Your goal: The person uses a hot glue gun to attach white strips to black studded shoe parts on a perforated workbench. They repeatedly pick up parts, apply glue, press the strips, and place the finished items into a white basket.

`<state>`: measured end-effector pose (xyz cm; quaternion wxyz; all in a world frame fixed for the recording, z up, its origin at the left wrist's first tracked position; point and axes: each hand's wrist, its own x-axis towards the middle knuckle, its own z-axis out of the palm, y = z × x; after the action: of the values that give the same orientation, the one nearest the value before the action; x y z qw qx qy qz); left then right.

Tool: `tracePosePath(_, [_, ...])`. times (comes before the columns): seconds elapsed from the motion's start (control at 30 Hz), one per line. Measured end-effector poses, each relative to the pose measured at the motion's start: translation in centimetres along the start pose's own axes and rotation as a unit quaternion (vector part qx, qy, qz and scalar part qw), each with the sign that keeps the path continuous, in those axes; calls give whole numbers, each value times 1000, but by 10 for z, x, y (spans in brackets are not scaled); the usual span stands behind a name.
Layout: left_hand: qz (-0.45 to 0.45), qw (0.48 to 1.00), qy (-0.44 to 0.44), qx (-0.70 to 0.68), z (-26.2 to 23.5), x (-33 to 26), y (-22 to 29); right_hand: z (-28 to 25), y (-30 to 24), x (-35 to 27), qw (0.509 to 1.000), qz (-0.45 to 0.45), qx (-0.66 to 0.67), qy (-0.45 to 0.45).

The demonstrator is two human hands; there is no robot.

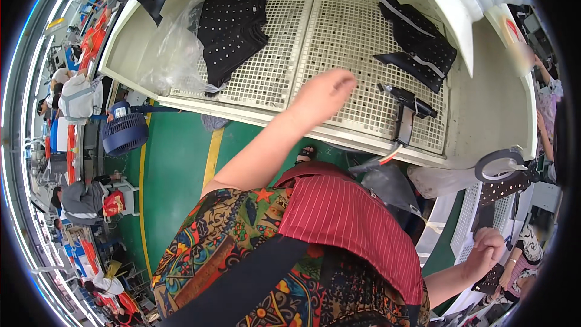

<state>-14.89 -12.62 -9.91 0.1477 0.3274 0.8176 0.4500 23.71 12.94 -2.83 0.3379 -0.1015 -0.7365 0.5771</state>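
My left hand (325, 95) hovers over the pale grated tray table (284, 54), its fingers curled in and nothing seen in them. Nearest to it on the right lies a black gun-shaped tool (413, 102) with a cord or hose at its grip. Low at the right, my right hand (484, 251) is closed beside a black dotted cloth piece (489, 280); whether its fingers grip anything is hidden. Another person's hand touches that same cloth. On the grate lie a stack of black dotted fabric pieces (233, 33) at left and black pieces with light strips (420, 42) at right.
A crumpled clear plastic bag (175, 54) lies beside the left stack. A white ribbed duct with a hood (460, 0) hangs over the far right corner. A tape roll (499, 165) sits at the near right corner. A blue fan (124, 133) stands left, with several people beyond.
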Motion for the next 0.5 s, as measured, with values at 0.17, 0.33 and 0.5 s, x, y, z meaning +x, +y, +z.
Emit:
tracePosePath(0.17, [31, 961, 211, 178, -81, 14, -98, 87, -6, 24, 995, 42, -40, -76])
tracePosePath(0.33, [-26, 895, 279, 348, -139, 10, -175, 171, 22, 46, 979, 182, -52, -81])
tracePosePath(0.5, [-14, 897, 260, 358, -155, 22, -206, 253, 19, 74, 962, 240, -28, -125])
